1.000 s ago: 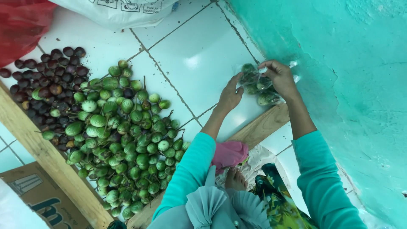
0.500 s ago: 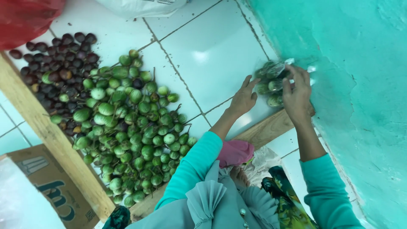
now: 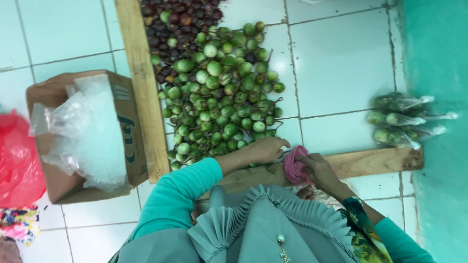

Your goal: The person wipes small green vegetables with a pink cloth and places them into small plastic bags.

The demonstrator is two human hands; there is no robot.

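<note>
My left hand (image 3: 264, 149) lies palm down on the near edge of a pile of small round green eggplants (image 3: 219, 92). Its fingers curl over the nearest ones, and whether it grips any is hidden. My right hand (image 3: 319, 170) pinches a crumpled pink bundle (image 3: 294, 164) that rests on a wooden plank (image 3: 375, 160) in front of me. Several clear bags filled with green eggplants (image 3: 402, 119) lie on the white tiles by the teal wall (image 3: 438, 58), away from both hands.
Dark purple fruits (image 3: 175, 14) lie at the far end of the pile. A long wooden plank (image 3: 141, 83) borders the pile on the left. Beyond it stand a cardboard box (image 3: 122, 126) of clear plastic bags (image 3: 87, 131) and a red plastic bag (image 3: 17, 160).
Both hands have left the bagged eggplants by the wall and come back toward me. The left is now at the pile, the right on the pink bundle. The view has swung round.
</note>
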